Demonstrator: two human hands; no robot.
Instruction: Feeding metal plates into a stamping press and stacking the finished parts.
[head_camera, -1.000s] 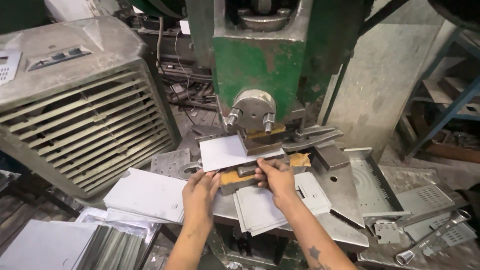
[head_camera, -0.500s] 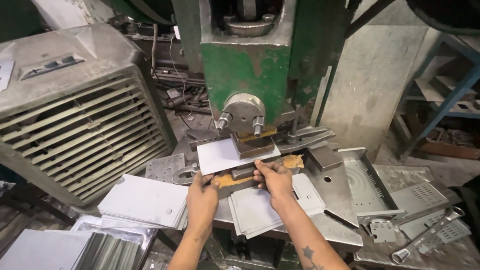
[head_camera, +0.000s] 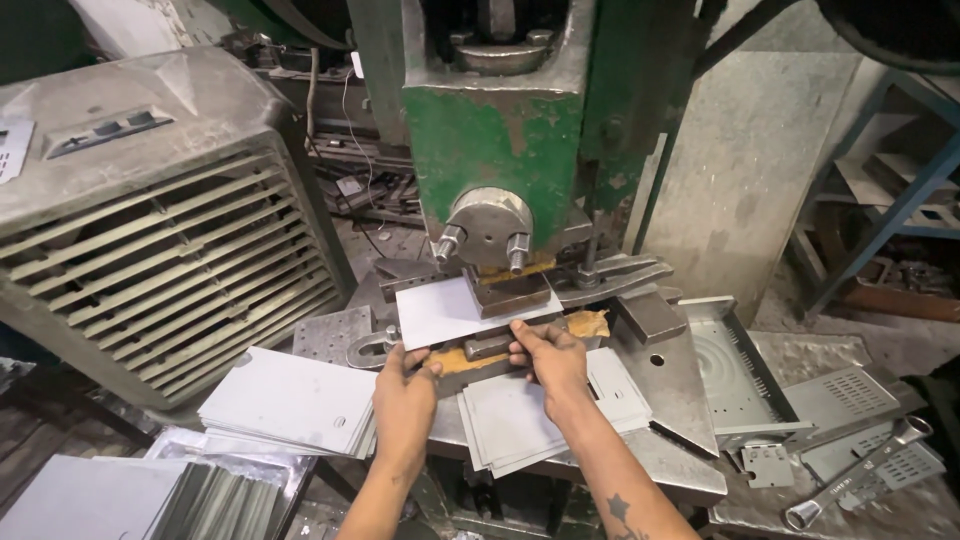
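Both hands pinch the near edge of a thin grey metal sheet (head_camera: 450, 308) lying flat on the die at the front of the green press (head_camera: 500, 130) bed: the left hand (head_camera: 405, 395) grips its near-left corner, and the right hand (head_camera: 552, 362) closes on its near-right edge. The sheet looks light, stiff and sharp-edged, likely slippery, so it is best held by the near edge, fingers clear of the ram. A stack of similar blanks (head_camera: 290, 400) lies at the bed's left edge.

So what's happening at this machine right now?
A person stands at a green press, both bare hands on a flat grey metal sheet lying on the die under the ram. The left hand grips its near left edge; the right hand presses the near right edge. Stacks of similar sheets lie nearby, and a spanner rests on the right.
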